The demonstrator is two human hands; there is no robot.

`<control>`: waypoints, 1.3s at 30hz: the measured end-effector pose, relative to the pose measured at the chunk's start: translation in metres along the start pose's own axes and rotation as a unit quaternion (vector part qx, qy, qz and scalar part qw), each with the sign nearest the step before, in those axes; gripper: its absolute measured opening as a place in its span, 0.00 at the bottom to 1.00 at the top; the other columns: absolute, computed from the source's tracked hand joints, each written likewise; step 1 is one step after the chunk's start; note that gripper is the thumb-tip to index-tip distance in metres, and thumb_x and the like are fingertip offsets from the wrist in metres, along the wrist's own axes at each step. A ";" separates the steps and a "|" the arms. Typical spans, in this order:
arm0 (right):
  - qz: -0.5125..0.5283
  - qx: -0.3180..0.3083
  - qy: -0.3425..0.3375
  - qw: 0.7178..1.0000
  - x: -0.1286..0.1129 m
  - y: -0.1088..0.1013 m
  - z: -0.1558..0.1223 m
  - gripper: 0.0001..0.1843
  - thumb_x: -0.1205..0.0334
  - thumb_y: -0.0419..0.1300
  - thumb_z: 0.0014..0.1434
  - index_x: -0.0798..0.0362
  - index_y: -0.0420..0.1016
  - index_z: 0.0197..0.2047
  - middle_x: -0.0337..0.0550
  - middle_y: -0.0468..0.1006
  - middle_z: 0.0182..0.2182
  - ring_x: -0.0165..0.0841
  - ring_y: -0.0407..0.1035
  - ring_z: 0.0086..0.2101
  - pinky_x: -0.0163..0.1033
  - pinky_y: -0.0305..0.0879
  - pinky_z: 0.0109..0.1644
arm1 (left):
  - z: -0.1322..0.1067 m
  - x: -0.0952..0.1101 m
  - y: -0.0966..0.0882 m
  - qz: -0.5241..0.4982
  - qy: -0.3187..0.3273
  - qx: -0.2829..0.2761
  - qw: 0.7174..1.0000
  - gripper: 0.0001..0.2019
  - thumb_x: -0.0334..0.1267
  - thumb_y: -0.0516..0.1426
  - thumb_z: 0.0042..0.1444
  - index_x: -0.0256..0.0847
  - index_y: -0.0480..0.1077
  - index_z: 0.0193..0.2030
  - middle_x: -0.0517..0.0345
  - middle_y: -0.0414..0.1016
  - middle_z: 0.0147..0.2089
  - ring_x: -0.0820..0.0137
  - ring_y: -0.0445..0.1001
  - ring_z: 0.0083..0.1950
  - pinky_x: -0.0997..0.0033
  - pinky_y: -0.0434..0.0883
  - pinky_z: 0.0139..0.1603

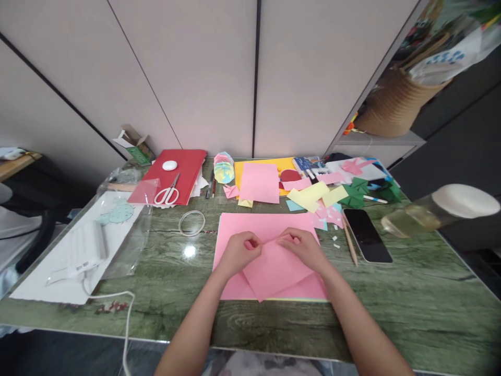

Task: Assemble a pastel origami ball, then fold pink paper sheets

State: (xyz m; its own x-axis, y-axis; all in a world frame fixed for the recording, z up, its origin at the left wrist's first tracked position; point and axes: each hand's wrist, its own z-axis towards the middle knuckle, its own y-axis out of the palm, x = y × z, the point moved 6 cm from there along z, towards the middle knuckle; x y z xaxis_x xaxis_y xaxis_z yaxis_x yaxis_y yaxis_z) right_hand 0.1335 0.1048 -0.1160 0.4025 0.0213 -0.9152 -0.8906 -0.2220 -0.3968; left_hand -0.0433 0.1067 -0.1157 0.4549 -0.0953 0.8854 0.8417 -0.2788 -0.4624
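A pink paper square [276,271] lies turned like a diamond on a larger pink sheet [250,225] in the middle of the green table [391,292]. My left hand [238,253] has its fingers curled, pinching the square's upper left edge. My right hand [303,248] is curled the same way on the upper right edge, so both hands meet near the top corner, which looks folded over.
White scissors [167,194] rest on a red folder [178,172] at the back left. Coloured paper scraps [313,196], a phone [367,235], a wooden stick [349,244] and a jar [438,209] lie right. A white ring [191,223] and charger [88,246] lie left.
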 end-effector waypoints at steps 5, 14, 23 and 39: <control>0.027 0.074 0.011 0.997 0.013 -0.035 0.000 0.12 0.52 0.60 0.51 0.53 0.72 0.28 0.39 0.75 0.27 0.32 0.67 0.30 0.36 0.60 0.34 | 0.004 -0.013 -0.015 -0.002 -0.008 -0.011 1.000 0.05 0.29 0.55 0.43 0.40 0.72 0.25 0.61 0.76 0.27 0.71 0.71 0.32 0.74 0.65 0.35; 0.035 0.101 0.018 0.994 0.015 -0.047 -0.002 0.15 0.49 0.58 0.52 0.54 0.70 0.29 0.37 0.71 0.23 0.30 0.64 0.25 0.34 0.59 0.28 | 0.011 -0.025 -0.028 -0.070 -0.018 0.052 0.996 0.11 0.41 0.51 0.55 0.39 0.70 0.38 0.54 0.76 0.39 0.67 0.74 0.41 0.70 0.68 0.42; -0.103 0.045 -0.055 0.992 0.001 -0.009 0.002 0.06 0.60 0.58 0.53 0.50 0.74 0.35 0.41 0.77 0.36 0.36 0.67 0.40 0.43 0.59 0.47 | 0.005 -0.012 0.015 -0.089 -0.022 0.013 0.996 0.04 0.35 0.59 0.48 0.37 0.73 0.29 0.54 0.77 0.30 0.68 0.74 0.32 0.71 0.69 0.35; -0.212 0.096 -0.031 0.972 0.017 -0.050 0.002 0.03 0.64 0.57 0.46 0.51 0.70 0.23 0.44 0.75 0.29 0.41 0.63 0.40 0.48 0.52 0.47 | 0.009 -0.021 -0.007 -0.104 -0.029 0.051 0.993 0.03 0.35 0.59 0.48 0.39 0.72 0.28 0.58 0.75 0.31 0.69 0.72 0.35 0.71 0.68 0.40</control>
State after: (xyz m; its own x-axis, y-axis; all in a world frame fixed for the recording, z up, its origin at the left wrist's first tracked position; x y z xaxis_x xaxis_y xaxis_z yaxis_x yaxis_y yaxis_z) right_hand 0.1845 0.1181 -0.1113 0.7340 0.1319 -0.6662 -0.6725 0.0049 -0.7400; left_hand -0.0560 0.1191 -0.1320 0.2814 0.0094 0.9596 0.9428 -0.1888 -0.2746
